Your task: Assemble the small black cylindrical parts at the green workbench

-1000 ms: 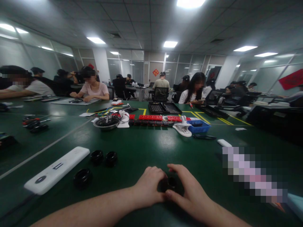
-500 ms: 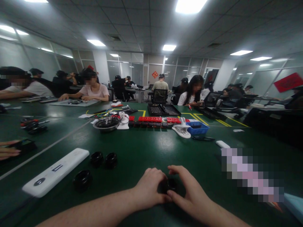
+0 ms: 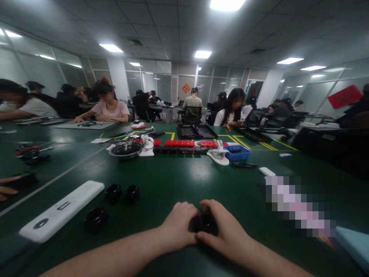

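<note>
A round black ring-like part (image 3: pixel 205 221) is held low over the green table between my two hands. My left hand (image 3: pixel 181 223) curls round its left side, with the thumb along the near edge. On the right side my right hand (image 3: pixel 226 225) wraps it with thumb and fingers, and the two thumbs nearly meet in front. Three similar black rings lie to the left: one at the back left (image 3: pixel 113 193), one beside it (image 3: pixel 132 194) and a nearer one (image 3: pixel 96 220).
A white power strip (image 3: pixel 63 211) lies left of the rings. Further back are a metal bowl (image 3: pixel 125 149), red strips (image 3: pixel 180 143), a white clamp (image 3: pixel 218 154) and a blue bin (image 3: pixel 238 152). At the left edge, another person's hand (image 3: pixel 8 188) touches a dark object.
The whole view has shifted slightly, so the table items appear further left. Both hands remain round the black part, which shows more fully between them. The other person's hand at left has changed its pose.
</note>
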Available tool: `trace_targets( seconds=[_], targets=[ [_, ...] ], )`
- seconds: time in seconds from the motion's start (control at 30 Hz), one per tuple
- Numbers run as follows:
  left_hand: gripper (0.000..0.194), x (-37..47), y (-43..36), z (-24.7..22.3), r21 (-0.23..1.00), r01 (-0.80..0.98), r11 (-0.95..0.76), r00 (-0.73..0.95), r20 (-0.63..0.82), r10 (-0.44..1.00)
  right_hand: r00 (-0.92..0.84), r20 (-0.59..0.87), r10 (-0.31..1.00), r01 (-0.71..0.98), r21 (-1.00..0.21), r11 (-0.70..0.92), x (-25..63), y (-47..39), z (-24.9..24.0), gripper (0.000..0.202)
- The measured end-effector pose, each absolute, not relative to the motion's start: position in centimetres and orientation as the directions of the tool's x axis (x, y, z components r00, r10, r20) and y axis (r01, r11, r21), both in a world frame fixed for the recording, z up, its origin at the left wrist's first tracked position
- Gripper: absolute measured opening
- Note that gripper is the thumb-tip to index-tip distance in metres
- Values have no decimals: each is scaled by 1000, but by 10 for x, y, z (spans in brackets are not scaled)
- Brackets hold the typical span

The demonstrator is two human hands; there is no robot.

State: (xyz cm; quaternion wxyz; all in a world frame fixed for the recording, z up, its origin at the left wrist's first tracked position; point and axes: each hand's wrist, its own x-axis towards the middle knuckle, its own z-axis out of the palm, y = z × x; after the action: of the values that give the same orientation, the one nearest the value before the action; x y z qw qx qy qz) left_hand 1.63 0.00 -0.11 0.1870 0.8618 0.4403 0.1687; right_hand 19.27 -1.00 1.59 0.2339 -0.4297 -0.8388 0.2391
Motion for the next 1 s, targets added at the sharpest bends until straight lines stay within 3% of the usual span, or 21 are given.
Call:
trace_targets(
  seconds=[0.13, 0.27, 0.4, 0.57, 0.73, 0.87, 1.0],
  targets=[
    [26, 17, 0, 1, 488, 701, -520, 540, 112, 834, -537, 209, 817, 561, -635, 531, 194, -10, 18, 43],
    [31, 17, 1, -1, 515, 683, -518, 544, 114, 831, -599, 246, 762, 519, -606, 603, 195, -12, 24, 47],
    [36, 17, 1, -4, 486, 704, -518, 538, 111, 835, -570, 238, 786, 556, -593, 583, 193, -10, 27, 51],
    [28, 17, 0, -4, 476, 699, -534, 549, 121, 827, -557, 214, 802, 557, -620, 553, 193, -9, 28, 37],
    [33, 16, 1, -4, 482, 692, -537, 551, 127, 825, -587, 272, 763, 469, -654, 594, 194, -10, 27, 52],
    [32, 16, -1, 1, 466, 697, -545, 558, 126, 820, -461, 300, 835, 541, -651, 533, 195, -6, 21, 56],
    [28, 16, -4, 3, 436, 700, -566, 563, 151, 813, -445, 284, 849, 585, -626, 516, 194, -6, 17, 59]
  ],
)
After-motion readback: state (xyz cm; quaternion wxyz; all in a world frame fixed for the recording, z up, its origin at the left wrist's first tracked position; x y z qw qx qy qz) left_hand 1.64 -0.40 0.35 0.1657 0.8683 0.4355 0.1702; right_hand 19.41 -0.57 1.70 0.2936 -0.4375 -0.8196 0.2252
